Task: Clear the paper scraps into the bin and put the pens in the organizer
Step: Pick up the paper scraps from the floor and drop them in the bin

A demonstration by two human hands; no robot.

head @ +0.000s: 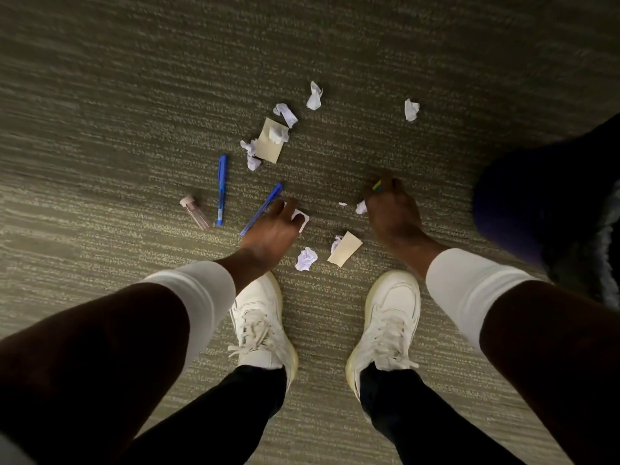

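Note:
Several crumpled white paper scraps lie on the carpet, one near my feet [306,259], others further out [314,95] [411,110]. Two tan paper pieces lie among them, one far [270,142] and one near [345,249]. Two blue pens rest at left, one upright [221,189] and one slanted [261,209]. My left hand [273,226] is down on the floor, fingers closed on a white scrap [302,218]. My right hand [391,209] is also low, pinching a small yellow-green item [378,186], with a white scrap [361,207] at its edge.
A small clear tube with a pinkish cap [195,212] lies left of the pens. My white sneakers [263,325] [389,322] stand close behind the scraps. A dark rounded object [536,203] sits at the right edge. No bin or organizer is in view.

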